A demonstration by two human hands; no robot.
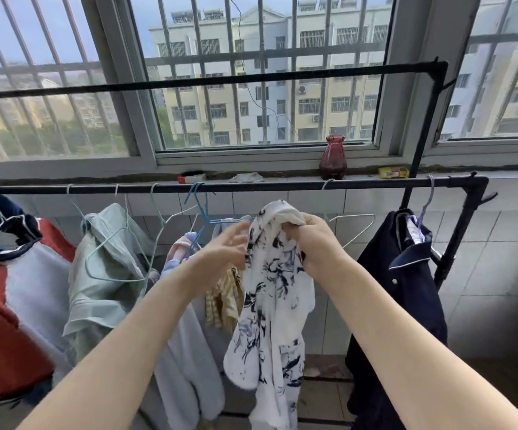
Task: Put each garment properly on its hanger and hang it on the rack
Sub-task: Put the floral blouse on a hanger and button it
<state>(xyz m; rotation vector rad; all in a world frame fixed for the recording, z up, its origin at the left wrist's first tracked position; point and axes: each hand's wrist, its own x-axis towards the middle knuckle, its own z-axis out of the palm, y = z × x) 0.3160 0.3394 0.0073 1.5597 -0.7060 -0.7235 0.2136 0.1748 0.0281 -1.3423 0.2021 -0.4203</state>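
Under the rack bar (251, 185), at six o'clock from the vase (332, 157), hangs the printed garment (270, 299). My right hand (316, 243) clutches its top; at nine o'clock my left hand (223, 252) touches it, fingers loosely spread.

The right hand (313, 243) bunches the top of a white garment with dark print (270, 293); the left hand (226, 249), fingers loose, touches its edge below the rack bar (251, 185).
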